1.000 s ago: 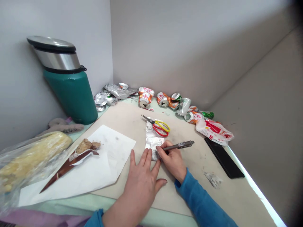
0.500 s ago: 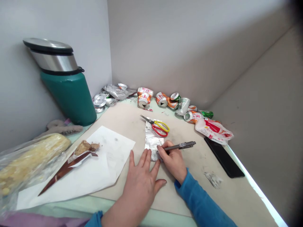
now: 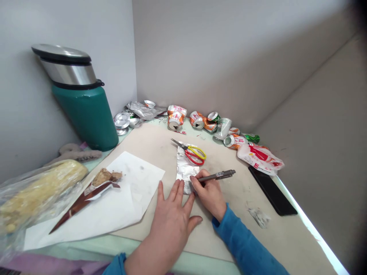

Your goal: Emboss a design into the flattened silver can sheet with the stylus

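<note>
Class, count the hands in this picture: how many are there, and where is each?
2: the left hand is spread at the lower end of the silver sheet; the right hand, beside it, holds a pen.

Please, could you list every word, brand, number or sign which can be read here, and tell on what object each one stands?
No text can be read with certainty.
Orange-and-white cans: red characters, too blurred to read.
Red-and-white wrapper: printing, too small and blurred.
Pen in the right hand: pale marks, too small.
Grey soft item: dark marks; I cannot tell whether they are letters.
</note>
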{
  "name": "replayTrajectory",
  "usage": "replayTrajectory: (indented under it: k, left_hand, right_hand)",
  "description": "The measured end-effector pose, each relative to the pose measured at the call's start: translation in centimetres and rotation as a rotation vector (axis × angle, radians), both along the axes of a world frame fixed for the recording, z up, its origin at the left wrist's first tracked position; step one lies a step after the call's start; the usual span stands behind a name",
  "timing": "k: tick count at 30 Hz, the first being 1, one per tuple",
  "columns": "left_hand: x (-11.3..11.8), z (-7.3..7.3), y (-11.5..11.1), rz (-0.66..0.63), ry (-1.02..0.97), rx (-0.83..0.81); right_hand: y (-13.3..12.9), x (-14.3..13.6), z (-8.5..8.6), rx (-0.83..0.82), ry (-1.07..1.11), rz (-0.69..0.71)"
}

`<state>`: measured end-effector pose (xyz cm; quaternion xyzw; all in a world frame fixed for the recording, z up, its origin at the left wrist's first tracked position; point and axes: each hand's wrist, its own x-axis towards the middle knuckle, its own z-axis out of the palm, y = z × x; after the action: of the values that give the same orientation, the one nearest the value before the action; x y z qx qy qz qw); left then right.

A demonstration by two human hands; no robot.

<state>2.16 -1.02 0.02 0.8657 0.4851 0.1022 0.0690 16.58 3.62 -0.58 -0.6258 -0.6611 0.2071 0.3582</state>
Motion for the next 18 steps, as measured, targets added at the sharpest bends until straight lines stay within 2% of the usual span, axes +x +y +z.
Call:
replayTrajectory:
  k: [18]
  left_hand:
    - [0.06, 0.01, 0.06, 0.004, -0.002, 0.0]
  right_hand:
    - [-0.13, 0.12, 0.04, -0.008, 0.051, 0.021]
